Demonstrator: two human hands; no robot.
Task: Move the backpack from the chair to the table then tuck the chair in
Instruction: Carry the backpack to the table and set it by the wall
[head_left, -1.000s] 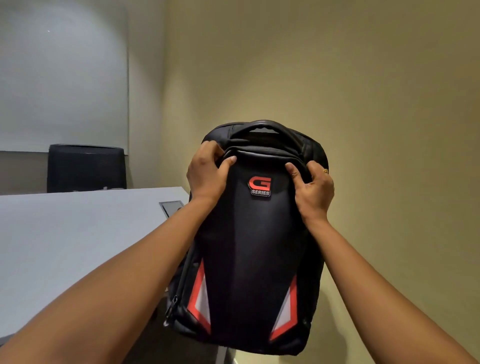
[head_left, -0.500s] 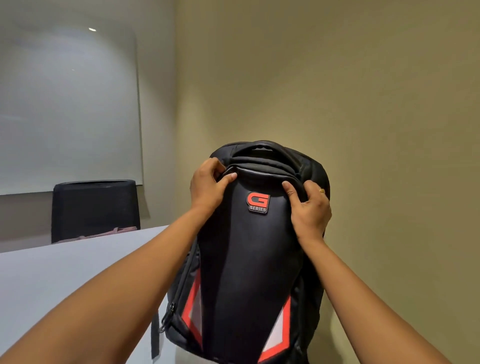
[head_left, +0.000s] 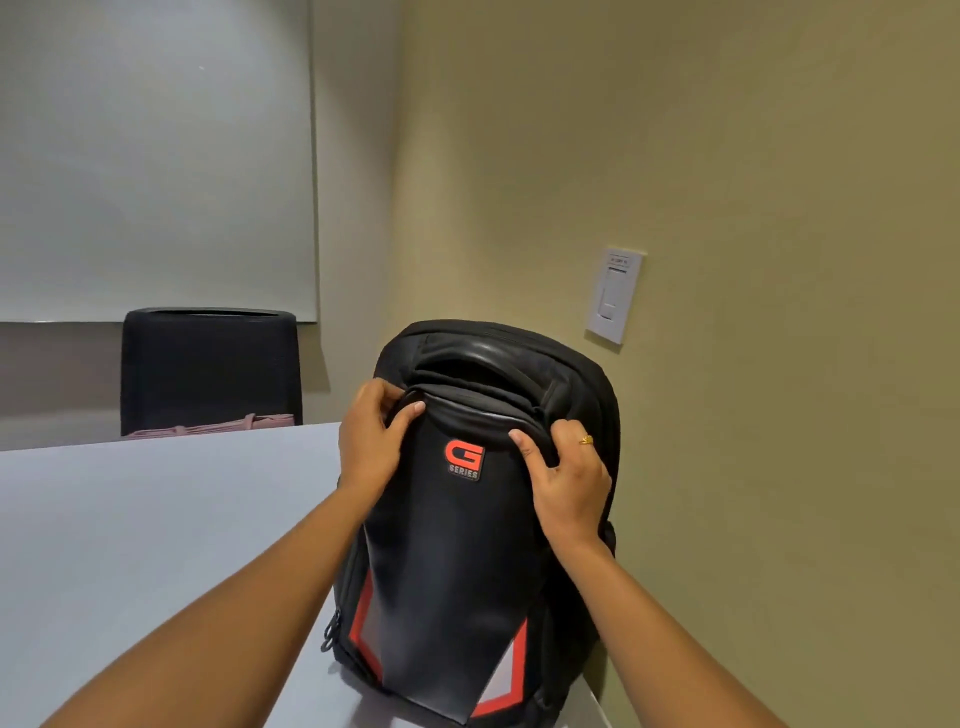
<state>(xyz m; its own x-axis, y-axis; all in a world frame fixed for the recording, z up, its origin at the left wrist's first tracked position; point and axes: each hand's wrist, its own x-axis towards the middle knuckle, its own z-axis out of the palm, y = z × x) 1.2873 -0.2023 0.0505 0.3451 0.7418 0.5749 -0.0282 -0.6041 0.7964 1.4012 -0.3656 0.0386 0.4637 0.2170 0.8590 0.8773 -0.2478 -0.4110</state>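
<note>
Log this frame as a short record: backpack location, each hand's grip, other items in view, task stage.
backpack: black backpack upright on the near right corner of the grey table
left hand: left hand gripping the bag's upper left
right hand: right hand, ring on one finger, gripping the upper right
other items: black chair behind the table; wall switch
stage: bag on table, not released; chair to tuck is out of view

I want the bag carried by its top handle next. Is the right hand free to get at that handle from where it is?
Probably yes. The right hand grips the backpack just below the top handle, which lies bare with nothing over it. The left hand holds the other side.
</note>
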